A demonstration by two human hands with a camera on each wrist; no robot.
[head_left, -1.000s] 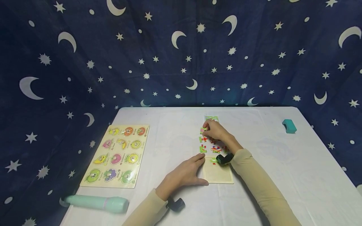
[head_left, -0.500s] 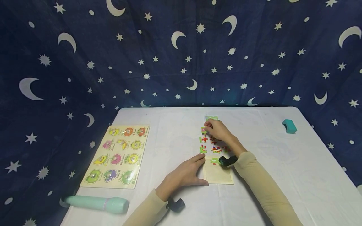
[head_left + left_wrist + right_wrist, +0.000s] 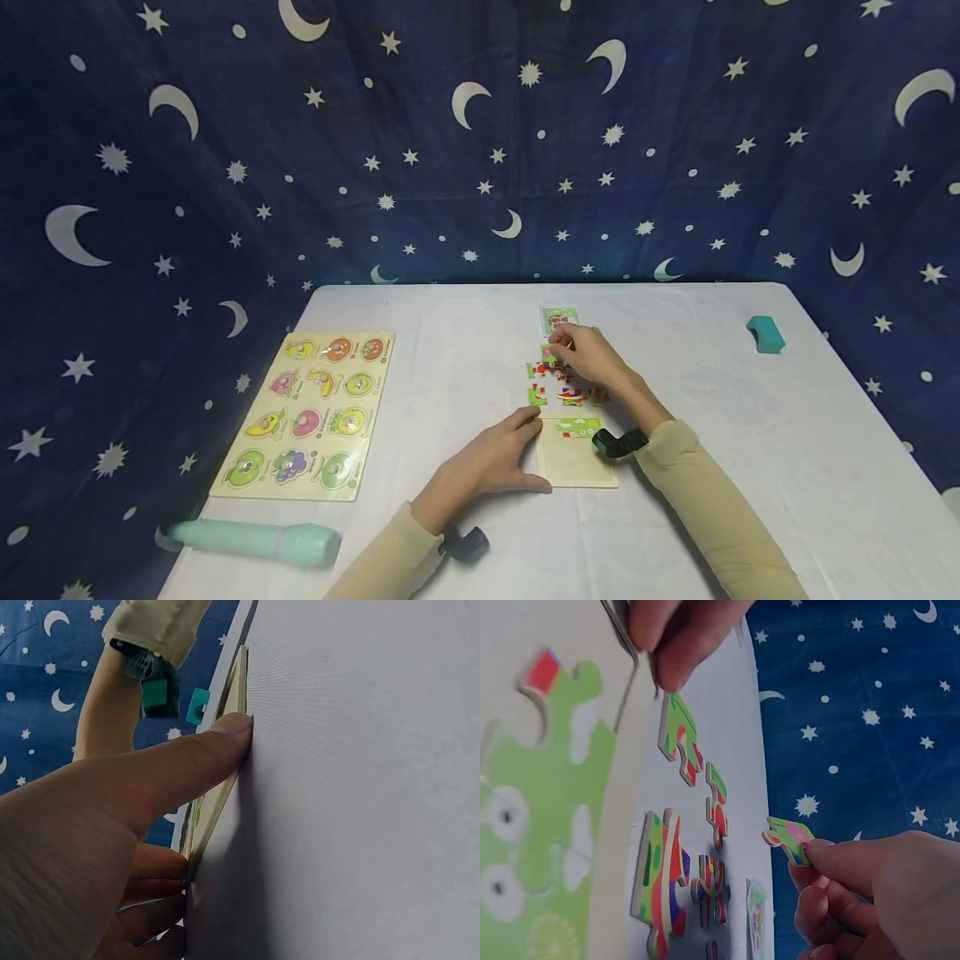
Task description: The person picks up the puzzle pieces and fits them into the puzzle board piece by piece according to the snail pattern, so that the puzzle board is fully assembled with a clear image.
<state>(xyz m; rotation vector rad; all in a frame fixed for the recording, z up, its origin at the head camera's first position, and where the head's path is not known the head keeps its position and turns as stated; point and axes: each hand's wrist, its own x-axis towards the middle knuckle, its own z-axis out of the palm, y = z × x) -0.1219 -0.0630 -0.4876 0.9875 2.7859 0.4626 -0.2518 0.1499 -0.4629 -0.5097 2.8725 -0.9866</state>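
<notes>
My right hand [image 3: 592, 357] pinches a jigsaw piece [image 3: 789, 838], green with a pink patch, between thumb and fingers, held above the table. Below it lie several loose jigsaw pieces [image 3: 537, 395] in red, green and blue, seen closer in the right wrist view. A shallow wooden puzzle tray [image 3: 577, 468] lies nearest me, with joined green pieces [image 3: 581, 427] along its far side. My left hand [image 3: 491, 458] rests at the tray's left side. In the left wrist view its extended thumb [image 3: 234, 726] touches the tray's edge, with fingertips at the far corner.
Beyond the loose pieces lies a small picture card [image 3: 561, 318]. A fruit knob-puzzle board [image 3: 307, 417] is at the left, with a mint-green cylindrical object [image 3: 255, 540] in front of it. A teal block [image 3: 766, 334] sits at the right. A starry cloth hangs behind.
My right hand has lifted the pink-and-green jigsaw piece and shifted slightly right and nearer me, exposing more of the picture card. My left hand has stayed at the tray.
</notes>
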